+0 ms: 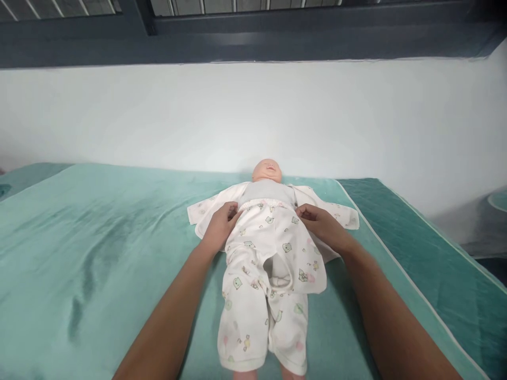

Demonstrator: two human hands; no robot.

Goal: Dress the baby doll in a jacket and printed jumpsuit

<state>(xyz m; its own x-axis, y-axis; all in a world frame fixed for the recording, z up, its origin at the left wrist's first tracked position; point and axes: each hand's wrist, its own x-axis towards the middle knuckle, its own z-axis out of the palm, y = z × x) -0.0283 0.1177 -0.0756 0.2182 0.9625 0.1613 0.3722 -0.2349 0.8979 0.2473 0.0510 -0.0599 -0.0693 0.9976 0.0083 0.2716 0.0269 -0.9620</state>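
- teal bedsheet [99, 253] covers the mattress the baby doll [268, 171] lies on, with a white wall [253, 111] rising behind it.
- left hand [220, 226] grips the waistband of the doll's printed trousers [259, 295] on the doll's side toward the wide stretch of sheet; the fingers are curled and pinch the elastic edge.
- right hand [322, 224] holds the same waistband on the doll's opposite side, fingers bent in and pinching the cloth, thumb hidden.
- both forearms reach in from the near edge, one on each side of the doll's legs.
- trousers are white with small animal prints; they cover the doll from the waist down to the ankles, and the waistband sits at the doll's belly.
- open white jacket [336, 214] with the same print lies spread flat under the doll, its sleeves stretched out to both sides of the doll's chest.
- doll lies on its back, head pointing toward the wall, grey torso bare between the jacket halves.
- bare doll feet [245, 375] just show below the trouser cuffs at the near edge.
- dark window frame [253, 31] runs above the wall, well beyond the doll's head.
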